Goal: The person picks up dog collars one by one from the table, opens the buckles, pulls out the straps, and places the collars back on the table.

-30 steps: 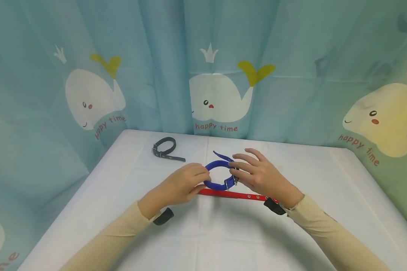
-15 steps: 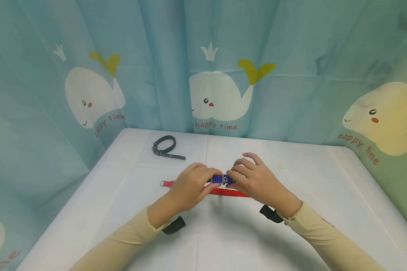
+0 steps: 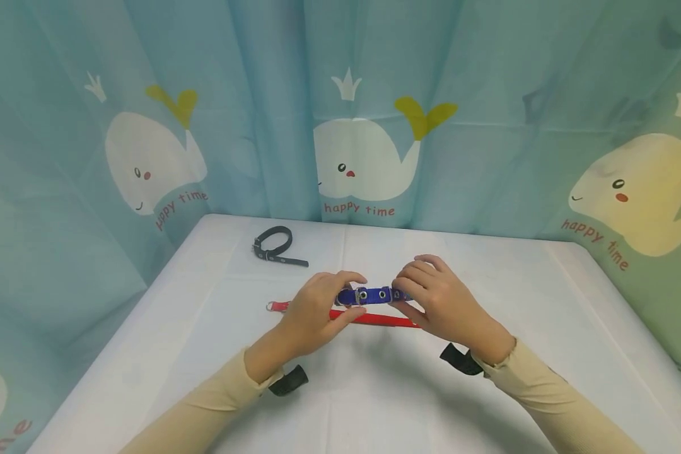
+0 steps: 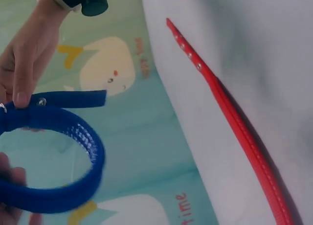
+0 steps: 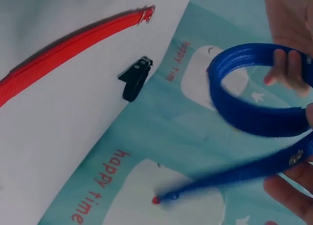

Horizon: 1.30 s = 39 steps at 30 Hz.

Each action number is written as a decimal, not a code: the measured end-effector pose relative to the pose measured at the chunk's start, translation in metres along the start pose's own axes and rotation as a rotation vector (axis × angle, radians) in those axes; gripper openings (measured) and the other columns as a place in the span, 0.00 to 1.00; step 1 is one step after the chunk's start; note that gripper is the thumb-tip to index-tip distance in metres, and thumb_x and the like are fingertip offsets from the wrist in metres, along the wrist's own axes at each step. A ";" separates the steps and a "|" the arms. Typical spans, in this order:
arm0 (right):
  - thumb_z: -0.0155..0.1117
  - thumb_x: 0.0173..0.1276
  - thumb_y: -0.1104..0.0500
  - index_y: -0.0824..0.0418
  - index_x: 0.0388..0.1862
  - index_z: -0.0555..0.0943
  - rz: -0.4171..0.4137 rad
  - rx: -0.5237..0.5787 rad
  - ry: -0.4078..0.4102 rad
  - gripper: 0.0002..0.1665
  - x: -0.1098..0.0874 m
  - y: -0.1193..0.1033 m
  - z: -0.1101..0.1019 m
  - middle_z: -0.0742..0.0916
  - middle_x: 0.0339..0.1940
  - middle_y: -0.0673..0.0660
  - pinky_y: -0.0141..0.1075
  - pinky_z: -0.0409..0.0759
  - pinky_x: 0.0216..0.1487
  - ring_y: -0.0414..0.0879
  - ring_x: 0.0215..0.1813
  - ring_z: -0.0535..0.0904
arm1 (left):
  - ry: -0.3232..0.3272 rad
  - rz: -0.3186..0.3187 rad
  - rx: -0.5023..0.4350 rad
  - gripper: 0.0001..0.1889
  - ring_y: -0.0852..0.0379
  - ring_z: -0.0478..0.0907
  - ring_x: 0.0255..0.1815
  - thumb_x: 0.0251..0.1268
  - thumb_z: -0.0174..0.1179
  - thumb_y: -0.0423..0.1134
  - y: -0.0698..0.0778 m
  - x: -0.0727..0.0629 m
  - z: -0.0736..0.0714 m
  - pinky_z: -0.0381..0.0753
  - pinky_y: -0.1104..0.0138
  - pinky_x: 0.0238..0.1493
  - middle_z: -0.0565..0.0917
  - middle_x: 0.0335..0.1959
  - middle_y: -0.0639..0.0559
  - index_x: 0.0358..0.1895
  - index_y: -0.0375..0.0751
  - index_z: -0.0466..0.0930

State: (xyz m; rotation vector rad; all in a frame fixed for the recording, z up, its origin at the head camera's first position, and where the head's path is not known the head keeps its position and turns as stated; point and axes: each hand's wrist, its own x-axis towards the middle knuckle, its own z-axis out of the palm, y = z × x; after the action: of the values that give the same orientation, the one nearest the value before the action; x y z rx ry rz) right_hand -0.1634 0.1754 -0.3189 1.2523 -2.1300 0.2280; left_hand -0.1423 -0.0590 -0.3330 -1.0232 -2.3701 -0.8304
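I hold the blue collar (image 3: 374, 295) up off the white table (image 3: 340, 397), its loop between my hands. My left hand (image 3: 313, 318) grips its left side, fingertips curled into the loop; my right hand (image 3: 444, 306) pinches the strap at its right end, between thumb and fingers. A red collar (image 3: 379, 320) lies stretched left to right below, and a looped black collar (image 3: 277, 244) lies at the far left.

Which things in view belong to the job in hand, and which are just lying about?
In the job:
blue collar
left hand and right hand, both gripping it

Seemingly just lying about, untouched:
red strap, on the white table
black collar, looped, farther back on it
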 end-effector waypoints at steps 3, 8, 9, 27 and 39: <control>0.81 0.40 0.59 0.62 0.34 0.78 -0.022 0.019 -0.004 0.24 0.001 -0.004 -0.001 0.84 0.28 0.53 0.48 0.78 0.48 0.45 0.33 0.79 | -0.041 0.010 0.018 0.23 0.62 0.79 0.39 0.55 0.67 0.46 0.000 0.002 0.003 0.76 0.63 0.51 0.84 0.41 0.56 0.54 0.46 0.75; 0.67 0.61 0.52 0.61 0.32 0.77 -0.094 0.039 0.050 0.13 0.004 -0.008 -0.001 0.82 0.22 0.50 0.44 0.78 0.42 0.41 0.26 0.75 | -0.030 0.093 0.063 0.14 0.65 0.79 0.35 0.59 0.64 0.44 -0.001 0.004 0.007 0.74 0.64 0.49 0.85 0.36 0.59 0.47 0.47 0.79; 0.61 0.66 0.50 0.61 0.31 0.77 -0.100 0.039 0.056 0.15 0.004 -0.007 -0.002 0.82 0.21 0.49 0.43 0.77 0.42 0.40 0.25 0.74 | -0.017 0.101 0.076 0.13 0.65 0.79 0.34 0.59 0.64 0.44 -0.001 0.003 0.006 0.74 0.64 0.49 0.85 0.35 0.58 0.46 0.47 0.80; 0.73 0.54 0.53 0.63 0.36 0.83 -0.042 0.064 0.100 0.16 0.005 -0.015 -0.002 0.84 0.21 0.51 0.42 0.78 0.40 0.43 0.25 0.77 | 0.166 0.190 0.247 0.14 0.59 0.81 0.39 0.47 0.72 0.44 0.008 0.005 0.003 0.75 0.59 0.55 0.85 0.34 0.55 0.38 0.45 0.85; 0.54 0.70 0.46 0.60 0.28 0.83 -0.114 0.045 0.245 0.22 0.008 -0.017 0.001 0.78 0.13 0.49 0.42 0.76 0.40 0.40 0.19 0.70 | 0.352 0.285 0.129 0.11 0.56 0.75 0.40 0.51 0.70 0.46 0.010 0.002 0.002 0.73 0.58 0.51 0.83 0.34 0.54 0.35 0.43 0.88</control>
State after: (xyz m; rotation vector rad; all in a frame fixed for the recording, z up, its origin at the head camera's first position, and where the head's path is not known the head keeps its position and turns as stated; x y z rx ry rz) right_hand -0.1528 0.1603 -0.3173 1.2957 -1.8488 0.3621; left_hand -0.1362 -0.0511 -0.3290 -1.0345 -1.9038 -0.6773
